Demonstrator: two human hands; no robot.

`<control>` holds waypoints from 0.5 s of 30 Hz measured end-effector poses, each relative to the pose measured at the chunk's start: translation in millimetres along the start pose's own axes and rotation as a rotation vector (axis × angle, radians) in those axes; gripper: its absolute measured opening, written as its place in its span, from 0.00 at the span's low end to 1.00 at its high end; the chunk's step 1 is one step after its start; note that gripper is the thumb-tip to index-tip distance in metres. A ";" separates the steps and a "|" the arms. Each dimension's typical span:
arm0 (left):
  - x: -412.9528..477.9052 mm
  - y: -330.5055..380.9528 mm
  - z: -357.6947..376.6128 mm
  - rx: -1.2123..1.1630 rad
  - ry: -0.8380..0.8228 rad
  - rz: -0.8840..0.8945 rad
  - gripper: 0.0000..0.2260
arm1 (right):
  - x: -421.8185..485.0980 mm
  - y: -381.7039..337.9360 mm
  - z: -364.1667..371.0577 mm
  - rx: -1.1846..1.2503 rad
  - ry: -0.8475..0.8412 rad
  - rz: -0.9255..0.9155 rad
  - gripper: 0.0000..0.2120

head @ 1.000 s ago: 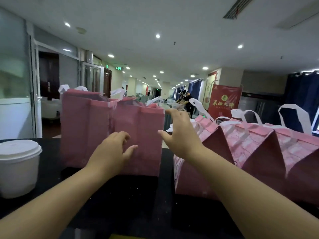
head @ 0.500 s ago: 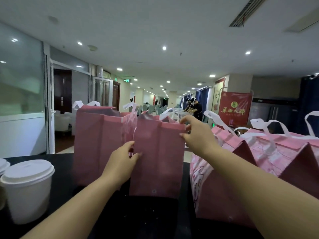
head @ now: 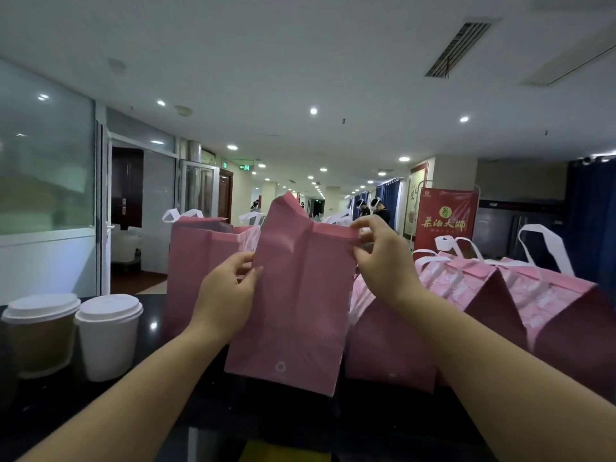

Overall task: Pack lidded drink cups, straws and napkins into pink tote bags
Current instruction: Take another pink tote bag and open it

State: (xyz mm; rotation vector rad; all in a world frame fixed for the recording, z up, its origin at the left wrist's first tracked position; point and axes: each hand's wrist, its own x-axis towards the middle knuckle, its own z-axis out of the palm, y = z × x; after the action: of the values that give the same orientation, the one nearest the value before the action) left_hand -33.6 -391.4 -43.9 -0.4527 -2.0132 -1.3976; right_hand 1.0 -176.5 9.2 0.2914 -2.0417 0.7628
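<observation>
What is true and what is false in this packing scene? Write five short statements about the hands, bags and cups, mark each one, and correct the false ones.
1. The left hand and the right hand both hold one pink bag. True.
2. A brown cup and a white cup stand left of that bag. True.
3. The cups stand without lids. False: both are lidded.
4. The right hand holds a straw. False: it pinches the bag's top edge.
5. Folded pink bags lie to the right of the held one. True.
</observation>
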 end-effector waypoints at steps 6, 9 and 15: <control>-70.8 48.0 -49.8 -0.087 0.057 0.080 0.08 | -46.6 -55.3 -44.4 0.085 0.058 -0.171 0.13; -103.3 57.8 -76.9 -0.114 0.061 0.050 0.09 | -76.8 -76.6 -57.7 0.130 0.058 -0.198 0.13; -177.9 54.0 -118.6 -0.168 0.058 -0.032 0.08 | -140.6 -107.6 -70.0 0.245 0.001 -0.222 0.12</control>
State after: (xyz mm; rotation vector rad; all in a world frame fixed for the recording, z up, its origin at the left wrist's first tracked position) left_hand 166.3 -467.3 -97.8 -0.4486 -1.8722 -1.5895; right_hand 178.4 -229.2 -35.4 0.6456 -1.8763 0.8721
